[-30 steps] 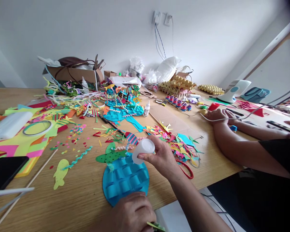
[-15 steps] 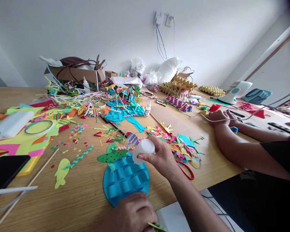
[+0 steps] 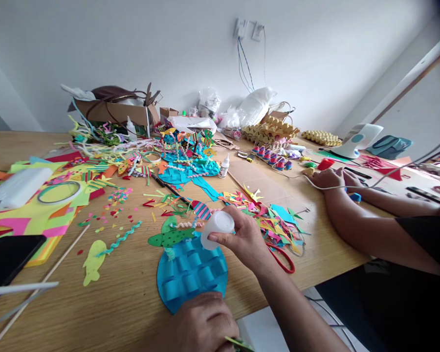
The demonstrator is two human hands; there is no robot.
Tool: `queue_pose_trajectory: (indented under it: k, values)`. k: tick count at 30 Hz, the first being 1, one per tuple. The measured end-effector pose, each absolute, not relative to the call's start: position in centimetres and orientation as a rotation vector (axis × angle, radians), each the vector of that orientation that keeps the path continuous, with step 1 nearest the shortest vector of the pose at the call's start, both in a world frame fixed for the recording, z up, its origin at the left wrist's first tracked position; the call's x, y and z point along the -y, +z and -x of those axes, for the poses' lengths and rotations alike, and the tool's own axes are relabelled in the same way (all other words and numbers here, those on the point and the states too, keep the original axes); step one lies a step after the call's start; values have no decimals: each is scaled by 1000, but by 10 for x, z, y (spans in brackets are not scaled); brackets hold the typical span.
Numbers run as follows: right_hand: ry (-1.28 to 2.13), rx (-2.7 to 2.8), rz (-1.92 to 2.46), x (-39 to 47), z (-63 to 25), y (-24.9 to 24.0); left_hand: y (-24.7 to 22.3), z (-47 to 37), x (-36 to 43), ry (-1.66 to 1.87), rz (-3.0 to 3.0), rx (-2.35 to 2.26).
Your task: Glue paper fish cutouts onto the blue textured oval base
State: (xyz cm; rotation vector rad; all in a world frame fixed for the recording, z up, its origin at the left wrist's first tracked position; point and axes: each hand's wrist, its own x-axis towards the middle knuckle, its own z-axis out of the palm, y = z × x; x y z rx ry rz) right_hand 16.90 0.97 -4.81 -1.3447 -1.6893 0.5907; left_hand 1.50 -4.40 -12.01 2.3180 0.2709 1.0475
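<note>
My right hand (image 3: 244,237) is wrapped round a white translucent bottle (image 3: 217,229), tilted base up over the back edge of a round blue paper piece (image 3: 190,278) with raised loops. The bottle's tip is hidden. My left hand (image 3: 205,322) is closed at the near edge of the blue piece, on a green paper piece (image 3: 238,343) that pokes out below its fingers. A green spotted paper turtle (image 3: 170,235) and a striped paper fish (image 3: 201,209) stand out at the blue piece's back. To the left lies a yellow-green paper fish (image 3: 94,261) with a twisted turquoise strip.
Paper scraps (image 3: 278,225) and red-handled scissors (image 3: 284,259) lie right of the bottle. A black phone (image 3: 11,261) and a long stick (image 3: 47,276) are at left. Another person's arms (image 3: 346,210) rest on the table at right. A small glue bottle (image 3: 224,166) stands farther back.
The other person's hands at the right have shifted slightly to the left. My hands and the bottle look almost unmoved.
</note>
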Motion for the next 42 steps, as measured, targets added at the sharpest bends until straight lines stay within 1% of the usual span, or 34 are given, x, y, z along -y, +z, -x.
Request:
queue_pose_trajectory:
  k: [9,20,33,42]
  values:
    - [666,1623,1314,-10,-172,-51,-116,-16,43,1089,-2319,-256]
    - [680,1584,1218,-11,-174,-53,-119,-15,45,1045,-2307,-291]
    - [600,1619,1302,-10,-172,-53,-118,-15,45,1099,-2300,-291]
    - [619,1606,1300,-10,-172,-52,-117,-16,45,1114,-2294,-312]
